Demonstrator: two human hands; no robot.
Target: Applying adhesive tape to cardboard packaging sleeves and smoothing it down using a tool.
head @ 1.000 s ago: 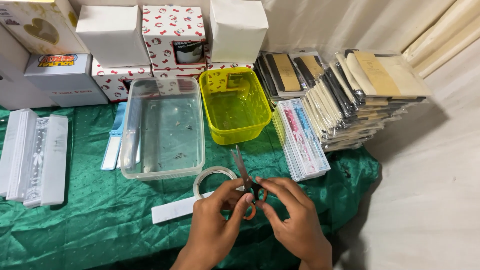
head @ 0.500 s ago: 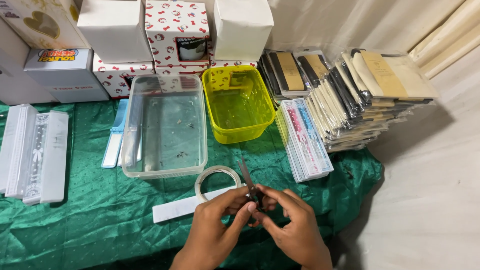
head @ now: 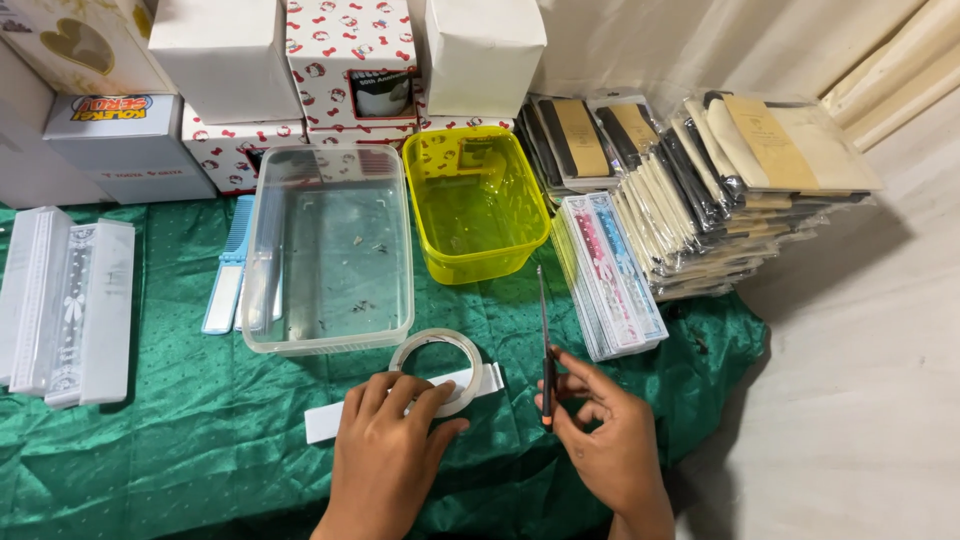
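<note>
Tape roll (head: 437, 368), clear, flat on green cloth (head: 150, 450) just in front of clear plastic tub (head: 330, 250), overlapping white strip (head: 400, 400). Left hand (head: 385, 455) resting on near rim of roll, fingers closed over it. Right hand (head: 605, 440) clamped on scissors (head: 545, 350), blades together, pointing away toward yellow tub (head: 475, 205). Hands apart.

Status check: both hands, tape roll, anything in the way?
Left hand on tape roll. Right hand grips closed scissors, blades up. Clear tub just behind; nothing between.
</note>
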